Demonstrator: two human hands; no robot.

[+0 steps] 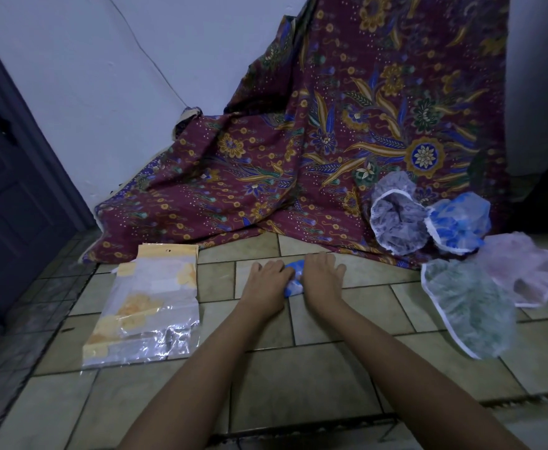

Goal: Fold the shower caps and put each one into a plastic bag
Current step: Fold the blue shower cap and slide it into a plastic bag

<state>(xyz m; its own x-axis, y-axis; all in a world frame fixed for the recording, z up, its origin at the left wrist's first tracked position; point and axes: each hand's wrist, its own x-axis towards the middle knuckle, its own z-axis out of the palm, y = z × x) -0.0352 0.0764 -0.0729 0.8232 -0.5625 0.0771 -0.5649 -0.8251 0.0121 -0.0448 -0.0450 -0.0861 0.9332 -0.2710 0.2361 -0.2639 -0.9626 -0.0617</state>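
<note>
Hands [293, 279] press crinkly blue cap [293, 277] compact.

blue shower cap [293, 277] bunched on tiles, bagged cap [136, 308] left

Two bare forearms, no sleeves, left hand [267, 280], right hand [323, 277], unadorned fingers [328, 259]

We've got one view only: wide-angle head cam, looking fwd and down at a tiled floor [315, 368], near arm's reach. Patterned cloth [347, 141] fills 12 to 2 o'clock; wall [104, 92] at 11. No second view, so nothing shared.
</note>
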